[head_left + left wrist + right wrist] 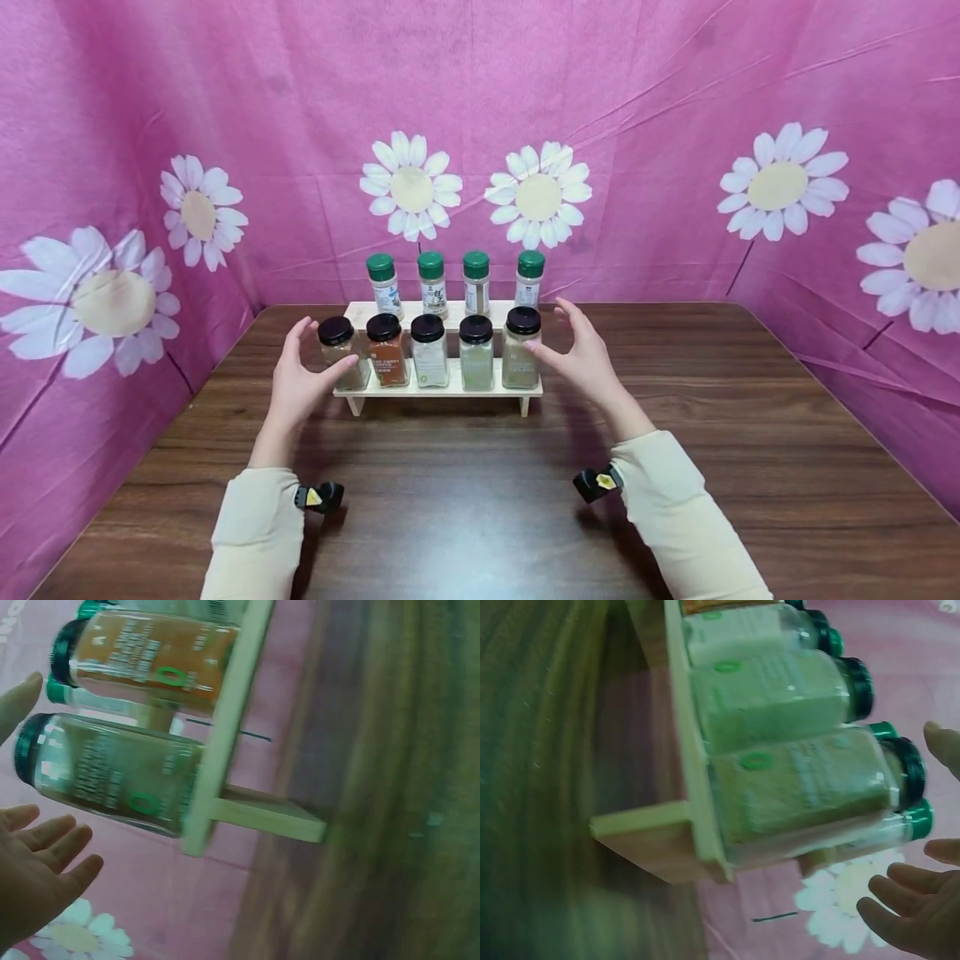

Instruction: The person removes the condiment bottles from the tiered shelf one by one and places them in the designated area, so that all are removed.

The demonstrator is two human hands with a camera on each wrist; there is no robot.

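Note:
A two-tier pale wooden rack [442, 393] holds spice jars. On its lower tier stand several square glass jars with black lids, among them a brownish jar [112, 776] at the left end, a red-orange jar [390, 367] beside it and an olive-brown jar [802, 795] at the right end. My left hand [300, 375] is at the left-end jar, thumb and fingers spread apart on either side of it. The right hand [585, 354] does likewise at the right-end jar. Both wrist views show a gap between the fingers and the glass.
Several green-capped shakers [476, 279] stand on the rack's upper tier, with a wider gap before the rightmost one. The rack sits toward the back of a dark wood table [465, 500]. A pink cloth [637, 167] with daisies hangs behind and at both sides.

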